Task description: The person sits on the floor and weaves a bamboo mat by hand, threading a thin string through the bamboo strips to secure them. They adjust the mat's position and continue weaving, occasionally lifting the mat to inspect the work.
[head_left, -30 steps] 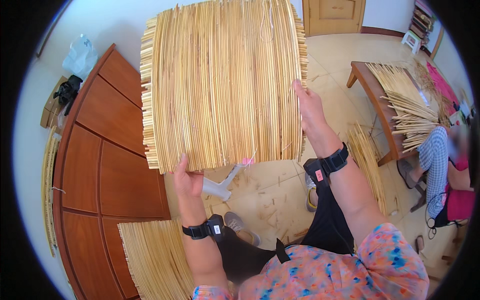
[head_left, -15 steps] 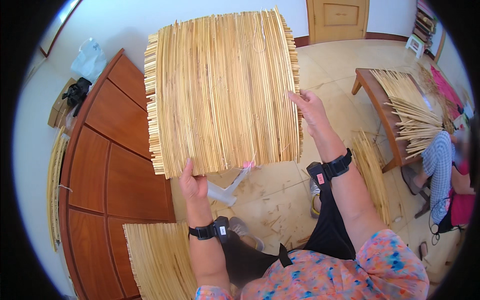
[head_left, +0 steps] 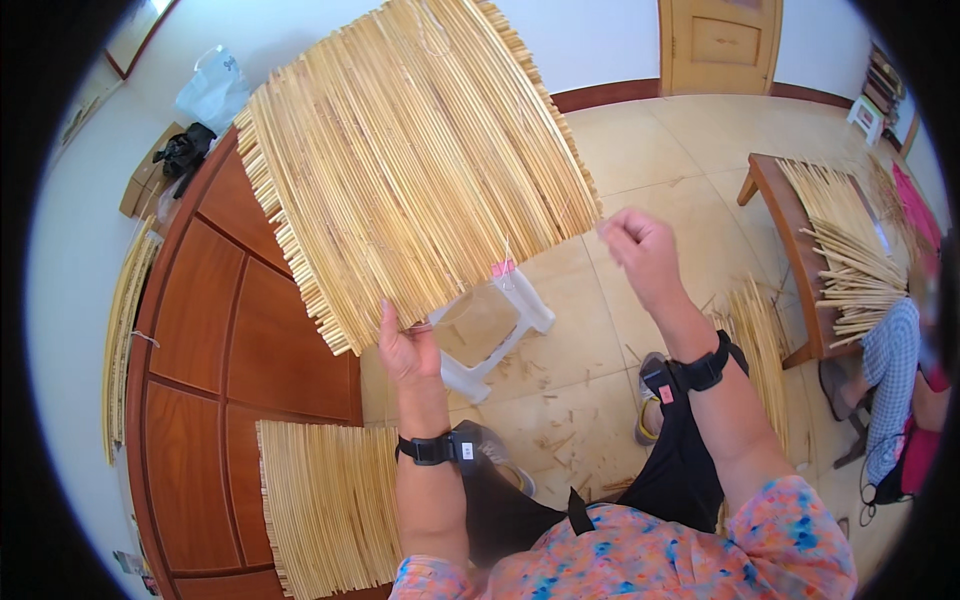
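A large mat of straw-coloured reed stalks [head_left: 420,150], laid side by side and bound with thread, is held up in front of me at a slant. My left hand [head_left: 408,350] grips its lower edge, thumb on top and the other fingers hidden underneath. Just off the mat's lower right corner, my right hand [head_left: 642,255] has its fingers curled in toward the thumb; whether a thread or anything else is between them cannot be made out. A loose white thread [head_left: 507,248] hangs at the lower edge, beside a small pink patch [head_left: 503,268].
A white plastic stool [head_left: 525,310] stands beneath the mat. Another reed mat [head_left: 330,500] lies at lower left by a reddish wooden panel [head_left: 290,350]. Cut stalks [head_left: 755,350] and scraps litter the floor. To the right, a wooden bench [head_left: 785,250] bears reeds, with a seated person [head_left: 890,370] beside it.
The mat has tilted, its top leaning left and its lower right corner rising. My right hand has come off its right edge and moved lower; my left hand keeps its hold.
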